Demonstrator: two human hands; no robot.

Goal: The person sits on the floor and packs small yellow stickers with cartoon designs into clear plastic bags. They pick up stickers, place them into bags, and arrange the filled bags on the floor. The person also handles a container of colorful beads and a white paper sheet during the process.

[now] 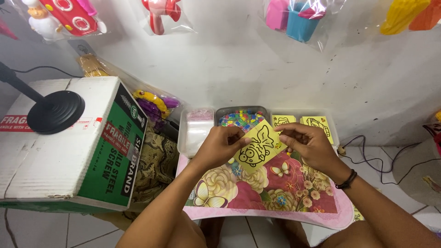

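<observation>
Your left hand (pixel 219 146) and right hand (pixel 308 143) both pinch the yellow cartoon card (pixel 258 148), fingers closed on its left and right edges, holding it tilted above the floral tray table (pixel 257 197). Just beyond your hands sit a bead tray (pixel 241 118) and more yellow cards (pixel 317 125); a cardboard box (pixel 69 147) stands well to the left.

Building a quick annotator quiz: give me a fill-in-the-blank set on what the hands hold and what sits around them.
1. Both hands, left hand and right hand, hold a ____ card with a cartoon outline.
2. The small table has a ____ pattern.
3. The tray of beads lies ____ the card.
4. A black stand base rests on the ____.

Missing: yellow; floral; behind; cardboard box
</observation>
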